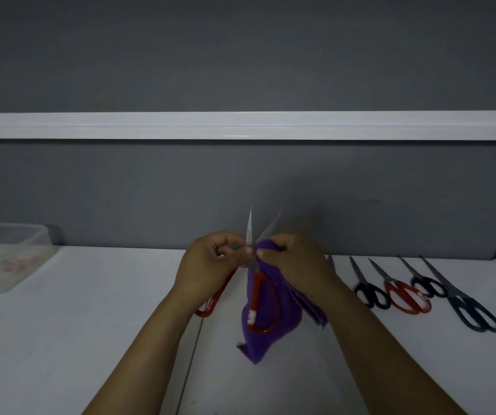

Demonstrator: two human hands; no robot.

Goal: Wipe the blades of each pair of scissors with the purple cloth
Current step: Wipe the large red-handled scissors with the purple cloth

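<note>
Surface: white table (61, 339) is backing onto a grey partition.
Scissors: red-handled scissors (258, 284) are pointing up mid-table, blades spread.
Cloth: purple cloth (258, 342) is hanging behind one handle.
Left hand (208, 262): is gripping the scissors near the pivot.
Right hand (294, 259): is pinching the cloth against a blade.
Right side: other scissors (456, 296) are lying in a row.

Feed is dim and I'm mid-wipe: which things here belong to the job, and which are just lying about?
Job: red scissors in left hand, purple cloth in right hand; waiting black pair, red pair, second black pair, large dark pair.
Lying about: clear plastic box on the table, far left.
</note>
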